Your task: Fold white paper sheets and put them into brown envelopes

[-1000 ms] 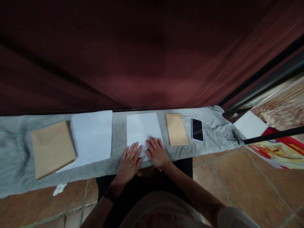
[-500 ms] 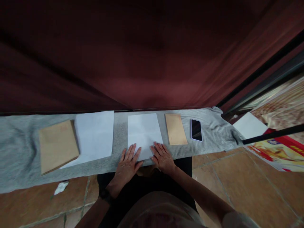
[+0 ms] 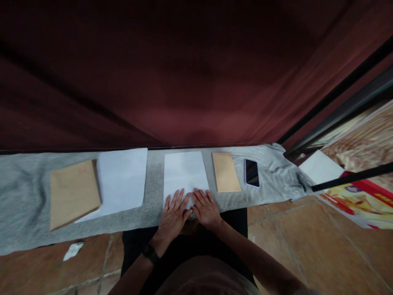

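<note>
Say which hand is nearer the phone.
Right. The right hand is at the near end of the white sheet, left of the phone; the left hand is beside it, farther left.

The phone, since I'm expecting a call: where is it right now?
In the head view, the phone lies on the grey cloth, just right of the narrow brown envelope.

We record, left to right on the cloth (image 3: pixel 155 176): envelope pile (image 3: pixel 73 192) overlapping paper stack (image 3: pixel 124 176), then sheet (image 3: pixel 184 172), single envelope (image 3: pixel 226 172), phone (image 3: pixel 252 173).
</note>
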Motion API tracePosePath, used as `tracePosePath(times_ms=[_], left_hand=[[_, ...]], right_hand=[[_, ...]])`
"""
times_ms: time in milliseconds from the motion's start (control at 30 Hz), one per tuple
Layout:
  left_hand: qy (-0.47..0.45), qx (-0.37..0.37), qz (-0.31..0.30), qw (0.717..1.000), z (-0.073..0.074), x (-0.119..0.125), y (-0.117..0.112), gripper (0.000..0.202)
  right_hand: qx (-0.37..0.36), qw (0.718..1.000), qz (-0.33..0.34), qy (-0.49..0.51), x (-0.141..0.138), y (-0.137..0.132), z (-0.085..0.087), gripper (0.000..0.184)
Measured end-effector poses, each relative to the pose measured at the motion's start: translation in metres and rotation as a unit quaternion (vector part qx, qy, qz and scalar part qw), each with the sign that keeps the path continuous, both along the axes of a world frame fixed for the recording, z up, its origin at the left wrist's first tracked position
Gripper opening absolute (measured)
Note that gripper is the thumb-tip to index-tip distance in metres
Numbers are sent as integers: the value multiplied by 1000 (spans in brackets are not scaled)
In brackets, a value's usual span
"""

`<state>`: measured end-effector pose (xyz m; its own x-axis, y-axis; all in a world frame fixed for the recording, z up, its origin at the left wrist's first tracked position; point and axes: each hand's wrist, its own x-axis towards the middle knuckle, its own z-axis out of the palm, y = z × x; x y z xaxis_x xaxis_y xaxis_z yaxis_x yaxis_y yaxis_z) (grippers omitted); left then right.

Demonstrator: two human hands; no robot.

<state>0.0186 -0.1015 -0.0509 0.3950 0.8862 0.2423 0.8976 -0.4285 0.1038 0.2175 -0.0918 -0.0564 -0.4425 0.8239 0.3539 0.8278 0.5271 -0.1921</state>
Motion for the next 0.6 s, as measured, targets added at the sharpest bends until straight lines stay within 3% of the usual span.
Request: tracePosePath(times_ms=[200,433,600], left_hand=[[-28,2,63,998,1,-16,9,66],[-56,-18,68,996,6,22,83,71],[-37,-49,134,989,2,9,125,68]], right_hand=[[12,999,-45,7,4,-5,-1,51],[9,998,-60,-5,2,-6,-1,50],[6,998,-55,-9,4,-6,0,51]])
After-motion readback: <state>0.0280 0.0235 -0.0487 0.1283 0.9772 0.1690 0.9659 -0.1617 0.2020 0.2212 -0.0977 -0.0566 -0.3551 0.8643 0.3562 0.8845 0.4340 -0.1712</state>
